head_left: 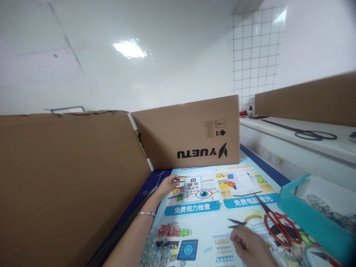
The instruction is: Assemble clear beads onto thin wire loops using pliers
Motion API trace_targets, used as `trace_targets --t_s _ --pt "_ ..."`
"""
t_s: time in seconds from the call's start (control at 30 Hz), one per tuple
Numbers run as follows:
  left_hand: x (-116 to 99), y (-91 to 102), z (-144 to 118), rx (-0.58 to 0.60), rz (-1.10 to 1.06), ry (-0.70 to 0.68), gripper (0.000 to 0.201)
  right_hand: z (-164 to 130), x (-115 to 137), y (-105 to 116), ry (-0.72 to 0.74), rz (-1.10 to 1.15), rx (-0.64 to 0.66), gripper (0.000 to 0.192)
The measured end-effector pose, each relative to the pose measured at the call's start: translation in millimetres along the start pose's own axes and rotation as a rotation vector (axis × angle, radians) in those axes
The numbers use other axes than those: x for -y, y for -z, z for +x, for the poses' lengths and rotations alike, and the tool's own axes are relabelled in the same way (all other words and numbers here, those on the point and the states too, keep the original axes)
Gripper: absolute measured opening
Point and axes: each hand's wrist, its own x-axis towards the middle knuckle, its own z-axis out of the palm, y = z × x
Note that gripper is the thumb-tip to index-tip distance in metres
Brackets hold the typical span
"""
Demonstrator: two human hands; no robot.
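Observation:
My left hand (170, 183), with a bracelet (146, 213) at its wrist, is over the printed eye-chart picture (193, 189). Its thumb and fingers are pinched together; what they hold is too small to make out. Closer to me on the right, my right hand (249, 243) has its fingers curled together, and anything inside them is hidden. Just beyond its fingertips lie pliers (239, 222) with dark jaws and a yellow handle. Red-handled scissors (282, 228) rest to the right of that hand. Many clear beads (161, 246) are heaped by my left forearm.
A teal box (294, 202) holding a tangle of thin, wire-like pieces stands at the right. Cardboard panels (178, 137) wall off the back and left. Large dark scissors (308, 133) and a small bottle (250, 111) are on the white ledge (292, 124).

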Motion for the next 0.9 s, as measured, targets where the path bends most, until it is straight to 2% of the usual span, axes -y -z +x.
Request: trace_targets --t_s 0.07,0.13,0.37,0.47,0.57,0.73,0.9 --pt "-13.4 2.6 -5.3 -0.044 0.006 -0.034 0.03 -1.5 0.8 1.1 -0.001 0.018 -0.009 0.016" --pt "-29.8 -6.3 -11.9 -0.051 0.016 -0.074 0.026 -3.7 3.1 2.8 0.004 0.041 -0.023 0.017" --pt "-89.4 -88.1 -39.1 0.151 0.133 -0.244 0.007 -7.2 7.3 5.0 -0.001 0.07 -0.059 0.02" --pt "-100.3 -111.2 -39.1 0.141 0.223 -0.236 0.016 -7.6 6.2 4.9 -0.012 0.069 -0.055 0.021" --pt "-101.9 -119.8 -35.1 0.159 0.292 -0.222 0.017 -8.3 6.2 5.3 -0.002 0.074 -0.059 0.021" --pt "-100.1 -122.7 -37.4 0.23 0.343 -0.244 0.011 -8.6 4.8 4.6 0.02 0.064 -0.063 0.022" --pt "-104.3 -123.9 -45.0 0.241 0.362 -0.249 0.012 -5.6 0.2 5.2 0.001 0.029 -0.082 0.022"
